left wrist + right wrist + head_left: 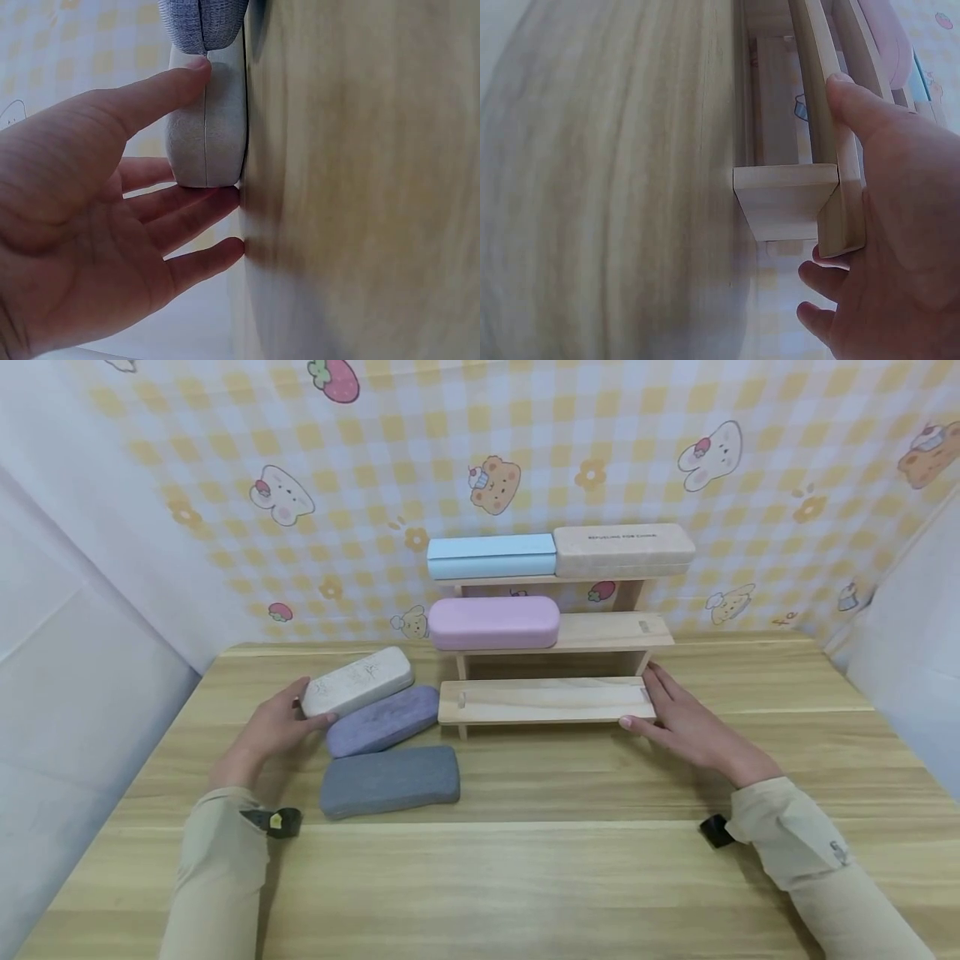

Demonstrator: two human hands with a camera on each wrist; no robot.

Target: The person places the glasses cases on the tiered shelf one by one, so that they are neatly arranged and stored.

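My left hand (272, 727) is at the left end of a white glasses case (358, 682) lying on the table. Its thumb lies along the near side and the fingers reach round the end, as the left wrist view shows of the case (217, 127). Against that case lies a purple case (384, 721), with a grey-blue case (390, 782) nearer me. On the other side, my right hand (693, 727) holds the right end of the lowest step of a three-step wooden rack (547, 702). Its thumb presses the step's front edge; the other fingers are round the end.
On the rack's top step sit a light blue case (491, 557) and a beige case (624, 550) with printed lettering. A pink-lilac case (493, 622) occupies the left of the middle step. Behind hangs a yellow checked cloth (547, 427), close to the table's back edge.
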